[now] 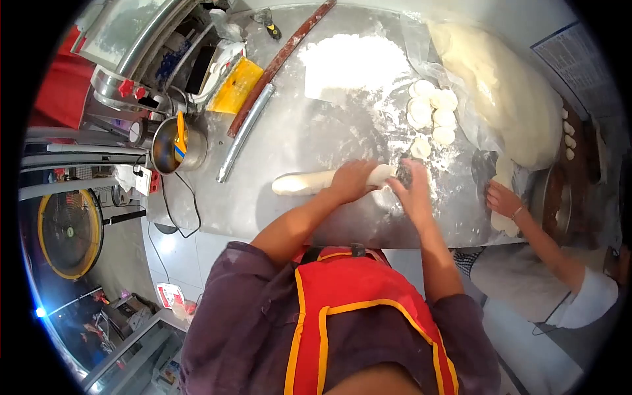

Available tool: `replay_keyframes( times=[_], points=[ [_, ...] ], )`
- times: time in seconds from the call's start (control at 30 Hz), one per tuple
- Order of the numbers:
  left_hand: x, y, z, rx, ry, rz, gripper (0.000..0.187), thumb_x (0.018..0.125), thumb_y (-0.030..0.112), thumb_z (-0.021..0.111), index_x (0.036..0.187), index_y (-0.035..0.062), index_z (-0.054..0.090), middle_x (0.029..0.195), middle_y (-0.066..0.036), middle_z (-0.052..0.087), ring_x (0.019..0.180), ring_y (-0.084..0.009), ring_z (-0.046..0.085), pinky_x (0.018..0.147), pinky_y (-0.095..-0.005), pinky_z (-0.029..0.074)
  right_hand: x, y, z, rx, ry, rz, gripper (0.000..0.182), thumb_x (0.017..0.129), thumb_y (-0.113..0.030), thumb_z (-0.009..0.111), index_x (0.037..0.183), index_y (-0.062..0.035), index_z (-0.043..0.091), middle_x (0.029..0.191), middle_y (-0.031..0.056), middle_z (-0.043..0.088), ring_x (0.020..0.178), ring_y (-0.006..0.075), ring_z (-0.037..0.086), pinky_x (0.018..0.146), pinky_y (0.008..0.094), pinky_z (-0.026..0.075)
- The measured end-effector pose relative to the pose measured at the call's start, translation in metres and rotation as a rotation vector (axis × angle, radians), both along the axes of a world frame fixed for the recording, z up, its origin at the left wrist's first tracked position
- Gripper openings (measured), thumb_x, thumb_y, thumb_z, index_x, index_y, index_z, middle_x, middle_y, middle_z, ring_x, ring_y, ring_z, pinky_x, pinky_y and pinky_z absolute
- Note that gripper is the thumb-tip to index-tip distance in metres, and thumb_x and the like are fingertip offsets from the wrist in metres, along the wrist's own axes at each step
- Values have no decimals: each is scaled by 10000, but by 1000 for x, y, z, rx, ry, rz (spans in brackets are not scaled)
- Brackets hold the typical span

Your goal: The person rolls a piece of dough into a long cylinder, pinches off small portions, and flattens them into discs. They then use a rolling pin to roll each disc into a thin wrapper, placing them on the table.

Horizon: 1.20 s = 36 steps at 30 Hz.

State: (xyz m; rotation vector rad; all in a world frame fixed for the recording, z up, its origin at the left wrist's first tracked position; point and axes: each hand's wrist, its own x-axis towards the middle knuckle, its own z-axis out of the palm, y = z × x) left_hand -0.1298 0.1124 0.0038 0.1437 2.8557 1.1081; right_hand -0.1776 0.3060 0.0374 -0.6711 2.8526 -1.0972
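Note:
A long pale dough roll lies across the metal table in front of me. My left hand is closed over the roll near its right end, the fingers wrapped round it. Just right of the roll's end is my right hand, its thumb and fingers apart, with nothing visible between them. The thumb is close to the dough's end; whether it touches cannot be made out. Beyond my right hand sits a small dough piece. Several flat round dough pieces are grouped farther back on the floured surface.
White flour is heaped at the back. A large dough mass rests at the back right under plastic. A co-worker's hand touches a dough strip at right. Leftward are a metal rod, a red-brown rod and a pot.

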Motion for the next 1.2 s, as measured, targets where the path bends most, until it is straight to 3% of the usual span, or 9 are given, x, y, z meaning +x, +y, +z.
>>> replay_keyframes(
  times=[0.03,0.13,0.37,0.73,0.8,0.93,1.0,1.1,1.2],
  points=[
    [-2,-3,8,48,-57,-39,541,755,375,776,1160,88,560,1077,-143,642,1023,-350,606,879,-456,469,5,-12,13,-127,-424,-49,590,784,-160,789,1294,-14,531,1164,160,598,1062,269,591,868,382,504],
    [-2,-4,12,28,-113,-77,563,736,373,790,1171,93,569,1061,-167,659,991,-365,626,852,-455,484,6,-23,12,-624,-1098,-89,560,796,-113,766,1291,12,536,1107,134,643,943,186,641,763,302,530],
    [0,22,10,-160,-138,41,365,690,285,783,984,96,679,913,-137,693,905,-346,658,801,-445,510,19,-32,0,-203,-589,-119,306,768,-31,736,1067,-6,676,842,23,673,741,95,605,644,241,488],
    [-13,29,35,-287,-330,-46,125,735,202,708,793,97,745,855,-139,724,816,-292,715,690,-411,547,12,-21,10,-589,-1012,-236,238,714,17,704,948,-18,685,788,24,645,698,91,593,632,235,477],
    [-19,24,28,-274,-318,2,170,745,237,715,828,91,740,862,-135,724,820,-291,715,687,-413,547,11,-17,27,-646,-1031,-223,238,724,7,714,958,-18,678,802,26,642,717,95,595,651,237,481],
    [-30,4,24,-143,-284,142,440,724,410,762,987,66,683,940,-155,694,919,-310,671,771,-429,521,-29,-21,51,-333,-749,-114,284,785,-39,705,1058,-25,627,933,29,639,846,109,593,747,257,484],
    [-20,-4,25,-130,-175,188,575,694,484,780,1052,60,635,1023,-163,654,1009,-322,620,838,-440,488,-57,-26,18,-399,-594,-126,336,802,-95,714,1113,-37,601,995,80,641,904,189,611,789,320,499],
    [3,-9,17,-250,-37,237,650,681,507,793,1087,47,579,1128,-152,586,1122,-334,529,927,-449,428,-79,-43,-14,197,-26,-16,389,806,-167,730,1145,-39,586,1051,157,631,953,317,612,840,412,495],
    [15,-19,17,-312,-104,218,582,721,454,789,1059,34,568,1136,-137,569,1152,-335,497,967,-448,396,-75,-51,0,364,-157,-48,442,796,-208,740,1176,-42,586,1128,204,603,1006,395,578,880,479,468]
  ],
)
